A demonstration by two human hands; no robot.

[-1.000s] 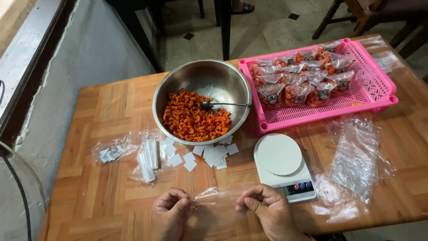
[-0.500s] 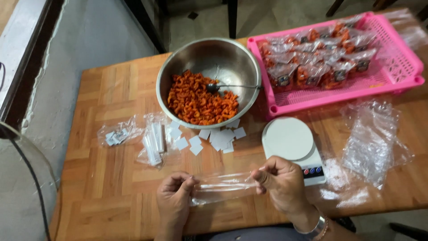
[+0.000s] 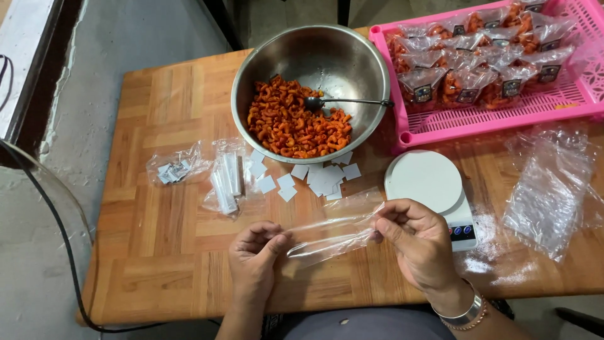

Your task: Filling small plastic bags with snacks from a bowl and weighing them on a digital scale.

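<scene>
Clear plastic bag (image 3: 333, 232) stretched low over the tabletop (image 3: 157, 264) between both hands — left hand (image 3: 255, 258) in a pinching grip on one end, right hand (image 3: 418, 242) pinching the other; its edges are hard to trace. Beyond: white paper slips (image 3: 314, 179), a white scale (image 3: 431, 189), a steel bowl (image 3: 314, 69) of orange snacks (image 3: 296, 126) with a spoon (image 3: 346, 102) — and a pink basket (image 3: 503, 110), cut off at right.

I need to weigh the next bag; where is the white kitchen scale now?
In the head view the white scale stands on the wooden table, just beyond the right hand, below the pink basket and right of the paper squares.
</scene>
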